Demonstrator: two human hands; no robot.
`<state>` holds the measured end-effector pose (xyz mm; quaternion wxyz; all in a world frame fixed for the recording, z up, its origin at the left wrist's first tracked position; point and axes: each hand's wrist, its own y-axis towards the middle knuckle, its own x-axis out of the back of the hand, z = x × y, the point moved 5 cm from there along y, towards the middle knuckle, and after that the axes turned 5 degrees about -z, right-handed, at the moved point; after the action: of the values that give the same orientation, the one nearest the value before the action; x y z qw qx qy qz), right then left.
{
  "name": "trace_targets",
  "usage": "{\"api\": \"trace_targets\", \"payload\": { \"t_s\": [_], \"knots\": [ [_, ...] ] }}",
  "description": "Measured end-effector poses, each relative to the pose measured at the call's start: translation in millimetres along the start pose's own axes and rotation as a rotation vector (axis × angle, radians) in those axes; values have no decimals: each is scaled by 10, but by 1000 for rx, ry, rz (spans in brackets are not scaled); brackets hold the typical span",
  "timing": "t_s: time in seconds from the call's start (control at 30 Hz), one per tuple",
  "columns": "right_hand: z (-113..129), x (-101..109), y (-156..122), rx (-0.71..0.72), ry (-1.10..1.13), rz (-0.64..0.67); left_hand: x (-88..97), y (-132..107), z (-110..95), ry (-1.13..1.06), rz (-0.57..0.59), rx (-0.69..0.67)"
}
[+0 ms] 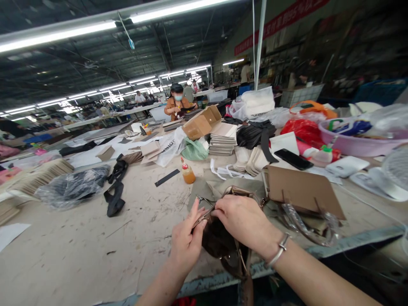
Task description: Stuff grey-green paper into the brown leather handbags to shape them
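My left hand (186,241) and my right hand (244,221) are both closed on a dark brown leather bag (223,244) at the near edge of the worktable (95,250). The fingers of both hands pinch its top edge, where a metal fitting or strap end (204,203) sticks out. The right wrist wears a silver bracelet (279,250). The bag's lower part hangs over the table edge. A grey-green cloth (219,187) lies just behind it.
A brown cardboard sheet (299,189) lies right of the bag, a small orange glue bottle (188,173) behind it. Black straps (116,187), a plastic-wrapped bundle (73,187), stacked cut pieces (223,142), a black phone (293,159) and a pink basin (357,142) crowd the table. A seated person (176,104) works farther back.
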<state>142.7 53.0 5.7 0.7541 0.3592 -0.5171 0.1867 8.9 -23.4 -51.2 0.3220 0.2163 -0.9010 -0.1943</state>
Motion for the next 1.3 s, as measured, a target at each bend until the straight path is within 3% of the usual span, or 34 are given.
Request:
{"api": "trace_targets", "payload": {
  "t_s": [0.2, 0.37, 0.53, 0.73, 0.93, 1.13, 1.3],
  "knots": [
    [-43, -8, 32, -5, -42, -45, 2, -5, 44, 58, -69, 50],
    [-124, 8, 47, -15, -9, -23, -15, -3, 33, 121, -121, -4],
    [-237, 58, 30, 9, 25, -12, -11, 28, 2, 179, -155, 46],
    [-333, 78, 13, -9, 26, -59, -19, 51, -25, 239, -125, 46],
    [-335, 78, 37, -48, 22, -81, -37, 43, 28, 292, -67, -44],
    [-333, 81, 31, -58, 27, -65, -71, 89, -60, 226, 6, -132],
    [-350, 98, 38, -68, 16, -83, -88, 150, -61, 214, -4, -43]
  ]
}}
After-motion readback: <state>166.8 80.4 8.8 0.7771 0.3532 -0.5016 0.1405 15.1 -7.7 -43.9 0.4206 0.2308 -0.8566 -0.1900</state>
